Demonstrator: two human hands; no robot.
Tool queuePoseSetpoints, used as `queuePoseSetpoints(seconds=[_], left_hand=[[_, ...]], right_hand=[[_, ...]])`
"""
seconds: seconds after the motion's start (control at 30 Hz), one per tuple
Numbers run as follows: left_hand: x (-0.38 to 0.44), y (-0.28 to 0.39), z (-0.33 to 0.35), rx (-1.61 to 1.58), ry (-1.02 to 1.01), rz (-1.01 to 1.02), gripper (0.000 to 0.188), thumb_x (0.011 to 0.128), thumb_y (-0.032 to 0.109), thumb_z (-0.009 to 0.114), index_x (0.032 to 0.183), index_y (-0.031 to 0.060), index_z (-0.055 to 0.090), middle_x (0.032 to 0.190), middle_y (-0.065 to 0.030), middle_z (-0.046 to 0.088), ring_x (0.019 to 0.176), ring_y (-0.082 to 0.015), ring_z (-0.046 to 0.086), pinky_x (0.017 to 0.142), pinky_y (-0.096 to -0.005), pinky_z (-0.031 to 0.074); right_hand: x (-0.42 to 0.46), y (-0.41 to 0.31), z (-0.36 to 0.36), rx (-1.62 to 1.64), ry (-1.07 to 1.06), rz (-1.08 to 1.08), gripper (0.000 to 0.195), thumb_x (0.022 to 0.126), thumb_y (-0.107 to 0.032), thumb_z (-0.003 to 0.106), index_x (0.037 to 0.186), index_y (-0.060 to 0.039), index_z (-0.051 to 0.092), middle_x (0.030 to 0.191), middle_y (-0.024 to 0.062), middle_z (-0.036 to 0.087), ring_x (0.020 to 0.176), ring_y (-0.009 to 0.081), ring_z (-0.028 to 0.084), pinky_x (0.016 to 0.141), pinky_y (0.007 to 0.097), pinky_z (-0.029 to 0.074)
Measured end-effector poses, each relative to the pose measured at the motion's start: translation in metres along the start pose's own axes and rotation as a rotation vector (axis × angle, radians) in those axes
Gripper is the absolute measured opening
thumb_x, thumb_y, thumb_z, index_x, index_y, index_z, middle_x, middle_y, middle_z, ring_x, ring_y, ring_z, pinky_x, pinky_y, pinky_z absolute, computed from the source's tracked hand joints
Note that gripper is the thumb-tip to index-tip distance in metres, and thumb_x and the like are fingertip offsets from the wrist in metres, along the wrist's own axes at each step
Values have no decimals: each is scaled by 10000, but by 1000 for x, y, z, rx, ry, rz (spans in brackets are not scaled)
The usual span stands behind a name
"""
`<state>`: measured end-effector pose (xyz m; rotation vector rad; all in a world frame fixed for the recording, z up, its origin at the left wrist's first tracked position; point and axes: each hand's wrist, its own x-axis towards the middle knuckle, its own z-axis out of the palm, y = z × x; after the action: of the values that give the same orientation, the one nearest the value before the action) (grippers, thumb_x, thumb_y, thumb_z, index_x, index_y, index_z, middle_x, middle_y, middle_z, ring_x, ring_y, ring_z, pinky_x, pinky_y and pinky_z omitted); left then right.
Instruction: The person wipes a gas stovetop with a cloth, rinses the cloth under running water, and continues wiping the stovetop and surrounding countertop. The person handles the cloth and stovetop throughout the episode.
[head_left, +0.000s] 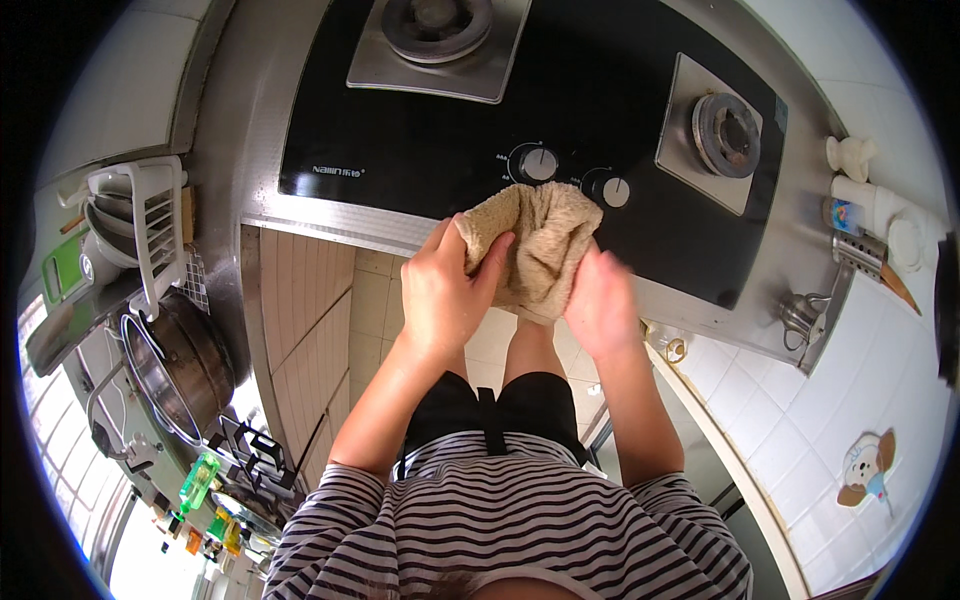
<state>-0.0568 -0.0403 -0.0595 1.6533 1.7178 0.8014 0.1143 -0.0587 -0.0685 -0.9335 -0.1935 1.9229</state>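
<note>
A crumpled beige cloth (551, 240) hangs between my two hands, in front of the stove's near edge. My left hand (446, 285) grips its left side, the thumb lying over the fabric. On the opposite side my right hand (604, 300), slightly blurred, holds the cloth's lower right edge; its fingertips are hidden. Just beyond the cloth are two round control knobs, the left one (539, 163) and the right one (616, 192), on the black glass gas cooktop (420, 154).
Burners sit at the far left (436, 26) and right (726, 135) of the cooktop. To the left stand a white dish rack (154, 232) and a large steel pot (187, 367). A small metal pitcher (802, 319) and a slotted utensil holder (859, 255) occupy the right counter end.
</note>
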Motion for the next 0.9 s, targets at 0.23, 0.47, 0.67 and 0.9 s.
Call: queuePoseSetpoints(seconds=[0.23,0.47,0.67,0.9], left_hand=[[-37,55,-18,-399,-361,116,494,837,2,560,1306,-59,419,1316,-253,465,1167,-390,516,783,-407,530],[-11,-2,-27,-609,-231,-60,326,880,20,495,1199,17,561,1220,-111,551,1094,-210,553,877,-328,478],[94,-39,2,87,92,269,703,719,31,759,1346,59,440,1227,-152,540,1129,-321,521,944,-386,449],[128,-64,11,145,71,225,441,689,-29,682,1112,92,661,969,-102,682,901,-288,649,773,-364,529]], right_hand=[[-2,-17,13,-582,30,-249,920,810,-169,726,1453,-34,83,1351,195,396,1222,270,472,1009,376,417],[115,-140,46,-1816,-361,-1021,525,731,28,625,1234,-47,494,1177,110,511,1146,260,504,932,353,462],[191,-96,66,-2030,-778,-650,364,757,-49,684,1113,-119,656,1102,9,610,1074,225,557,920,366,488],[203,-94,30,-1975,-833,-841,390,766,-5,658,1134,-134,659,1077,12,618,1057,227,552,933,361,484]])
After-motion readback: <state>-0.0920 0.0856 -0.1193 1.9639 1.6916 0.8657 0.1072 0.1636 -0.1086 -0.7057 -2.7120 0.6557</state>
